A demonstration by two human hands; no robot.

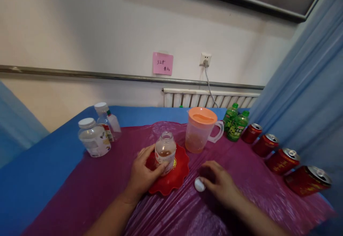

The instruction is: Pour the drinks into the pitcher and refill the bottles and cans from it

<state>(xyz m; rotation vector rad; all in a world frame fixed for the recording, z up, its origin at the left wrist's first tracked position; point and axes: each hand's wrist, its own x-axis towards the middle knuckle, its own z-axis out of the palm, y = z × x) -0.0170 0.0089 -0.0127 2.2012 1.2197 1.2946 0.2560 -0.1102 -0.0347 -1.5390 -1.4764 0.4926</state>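
A clear glass jar (165,154) with brown liquid and a label stands uncapped on a red scalloped plate (182,175). My left hand (146,171) is wrapped round the jar's lower left side, thumb across its front. To the right of the plate, a small white cap (199,184) is at the table surface, with the fingertips of my right hand (218,182) closed on its edge. Behind them stands a clear pitcher (197,136) with an orange lid and some brownish liquid inside.
Two clear containers with white caps, a wide jar (95,139) and a bottle (108,121), stand at the left. Two green bottles (237,126) and several red cans (282,160) line the right side. Crinkled purple plastic (107,189) covers much of the blue table surface (50,161).
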